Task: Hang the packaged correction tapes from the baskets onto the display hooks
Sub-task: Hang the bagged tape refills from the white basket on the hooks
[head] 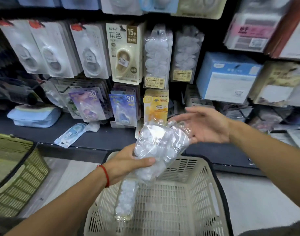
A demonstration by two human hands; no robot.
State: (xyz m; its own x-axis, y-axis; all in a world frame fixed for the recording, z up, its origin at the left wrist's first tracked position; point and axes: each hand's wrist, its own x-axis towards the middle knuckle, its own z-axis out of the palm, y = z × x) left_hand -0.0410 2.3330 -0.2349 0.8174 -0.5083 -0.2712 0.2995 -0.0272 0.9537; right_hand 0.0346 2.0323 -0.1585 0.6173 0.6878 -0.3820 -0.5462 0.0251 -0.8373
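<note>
At the far left a green basket (pixel 18 171) stands on the floor, and above it on the shelf (pixel 98 138) lie a blue pouch (pixel 34 116) and a loose blue correction tape (pixel 71 134). The left hand (pixel 127 163), a red string (pixel 105 175) round its wrist, grips a bunch of clear packs (pixel 160 145) of white correction tapes, fingers curled round them above the beige basket (pixel 193 198). One more clear pack (pixel 125 200) lies inside that basket. Carded tapes (pixel 124 53) hang on the display behind. To the right, the right hand (pixel 207 126) is palm-up with fingers spread, its fingertips touching the top of the bunch.
</note>
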